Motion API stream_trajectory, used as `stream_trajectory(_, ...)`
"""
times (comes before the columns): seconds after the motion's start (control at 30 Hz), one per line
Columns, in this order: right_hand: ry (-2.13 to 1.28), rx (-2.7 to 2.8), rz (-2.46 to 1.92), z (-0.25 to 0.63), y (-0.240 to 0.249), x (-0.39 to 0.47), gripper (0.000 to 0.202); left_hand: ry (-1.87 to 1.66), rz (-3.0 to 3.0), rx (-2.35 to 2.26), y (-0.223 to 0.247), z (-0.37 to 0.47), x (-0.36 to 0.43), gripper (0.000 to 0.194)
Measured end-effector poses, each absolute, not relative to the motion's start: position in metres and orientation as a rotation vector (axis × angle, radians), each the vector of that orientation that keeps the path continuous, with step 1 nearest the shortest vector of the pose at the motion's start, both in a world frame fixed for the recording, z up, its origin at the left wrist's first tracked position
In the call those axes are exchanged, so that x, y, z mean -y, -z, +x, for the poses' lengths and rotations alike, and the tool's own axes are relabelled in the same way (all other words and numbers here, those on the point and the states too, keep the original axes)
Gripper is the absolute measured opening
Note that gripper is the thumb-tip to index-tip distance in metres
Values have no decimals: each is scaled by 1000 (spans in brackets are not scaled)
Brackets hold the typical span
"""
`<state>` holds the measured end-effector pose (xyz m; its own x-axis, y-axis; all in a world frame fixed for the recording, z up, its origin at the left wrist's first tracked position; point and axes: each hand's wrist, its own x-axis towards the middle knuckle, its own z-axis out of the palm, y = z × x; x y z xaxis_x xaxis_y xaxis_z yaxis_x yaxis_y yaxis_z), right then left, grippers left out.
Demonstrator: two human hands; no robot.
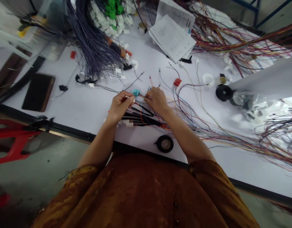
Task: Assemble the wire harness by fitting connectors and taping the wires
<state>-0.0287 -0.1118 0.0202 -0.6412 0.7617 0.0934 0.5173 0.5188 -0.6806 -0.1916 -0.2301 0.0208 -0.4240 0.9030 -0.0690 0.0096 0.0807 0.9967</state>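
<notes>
My left hand [121,106] is closed in a pinch on a small white connector [133,100], mostly hidden by the fingertips. Just beyond those fingertips is a teal connector [136,92] with thin wires [141,95] leaving its right side. My right hand [157,99] has its fingers closed around these wires; their exact grip is partly hidden. Below both hands lies a bundle of black-sleeved wires [141,119] with white connectors [129,124] at its left end. Loose wire ends with small terminals [150,77] stick out beyond my right hand.
A roll of black tape [165,144] lies at the front edge. Purple wires [93,47] and white connectors [100,19] are heaped at the back left, near a phone [38,92]. Papers [173,38] lie at the back; long coloured wires [231,139] run right.
</notes>
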Motion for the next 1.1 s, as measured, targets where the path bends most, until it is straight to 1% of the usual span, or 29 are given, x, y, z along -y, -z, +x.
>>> stream_trajectory(0.1,-977,2336,-1040,-34,-20,113,16,-1441,961,-1611,-23,-192,225,17)
stream_trajectory(0.27,-1484,2093,-950,-24,-29,131,9,-1421,1026,-1542,-23,-193,209,42)
stream_trajectory(0.33,-1595,2066,-909,-22,-31,136,16,-1394,1061,-1526,-25,-194,202,44)
stream_trajectory(0.37,-1595,2075,-910,-22,-32,138,17,-1378,1078,-1518,-26,-194,199,43)
stream_trajectory(0.47,-1473,2130,-945,-21,-34,141,10,-1317,1128,-1500,-31,-192,193,34)
stream_trajectory(0.5,-1427,2151,-947,-20,-35,142,12,-1295,1141,-1493,-32,-191,192,34)
stream_trajectory(0.57,-1364,2187,-924,-18,-38,143,14,-1258,1145,-1461,-34,-187,191,39)
stream_trajectory(0.67,-1329,2228,-887,-13,-42,145,12,-1227,1118,-1370,-35,-181,192,50)
stream_trajectory(0.8,-1287,2297,-894,-8,-52,150,17,-1228,1184,-1359,-39,-178,193,47)
stream_trajectory(0.87,-1260,2334,-908,-6,-59,151,16,-1222,1235,-1406,-44,-179,193,45)
stream_trajectory(0.93,-1292,2356,-911,-4,-64,151,12,-1207,1289,-1454,-48,-179,194,44)
stream_trajectory(1.03,-1450,2326,-860,-2,-66,150,9,-1174,1345,-1478,-57,-180,196,44)
stream_trajectory(1.1,-1476,2289,-799,-2,-63,149,11,-1152,1354,-1488,-62,-180,197,42)
